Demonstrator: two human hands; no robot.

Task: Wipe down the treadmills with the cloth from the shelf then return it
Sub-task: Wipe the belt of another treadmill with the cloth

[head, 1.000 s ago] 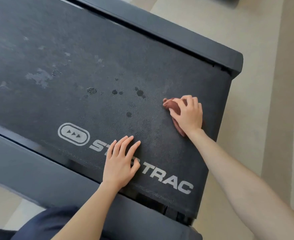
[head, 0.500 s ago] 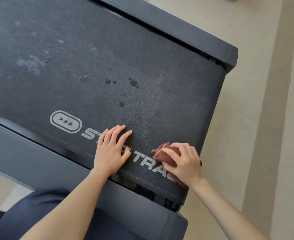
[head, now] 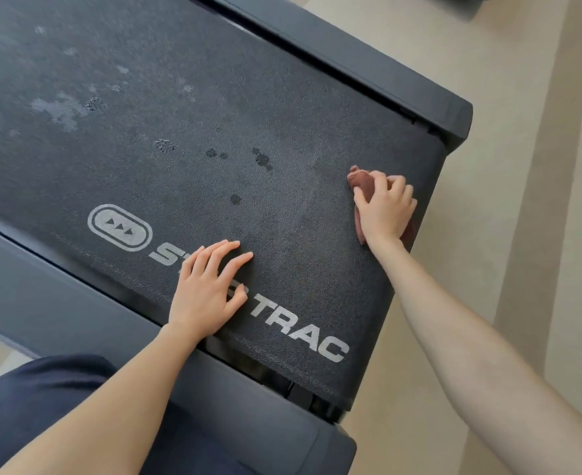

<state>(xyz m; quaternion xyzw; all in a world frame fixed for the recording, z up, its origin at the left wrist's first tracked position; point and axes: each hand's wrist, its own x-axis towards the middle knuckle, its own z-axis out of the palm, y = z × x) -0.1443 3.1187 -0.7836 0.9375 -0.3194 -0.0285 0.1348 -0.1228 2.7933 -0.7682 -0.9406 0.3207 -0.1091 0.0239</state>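
Cloth [head: 363, 182] bunched under right hand [head: 385, 207]

Right hand [head: 385, 207] on reddish cloth [head: 361, 181] near treadmill belt [head: 214, 108] end, left hand [head: 207, 289] flat beside logo [head: 120, 228]

My right hand [head: 385, 210] covers most of the cloth [head: 361, 181]. My left hand [head: 207, 293] hides some letters of the logo [head: 303, 334], and the treadmill [head: 214, 97] runs out of view leftward.

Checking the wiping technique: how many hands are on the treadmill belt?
2. The left hand lies flat on the lettering; the right hand grips the cloth on the treadmill belt near its end.
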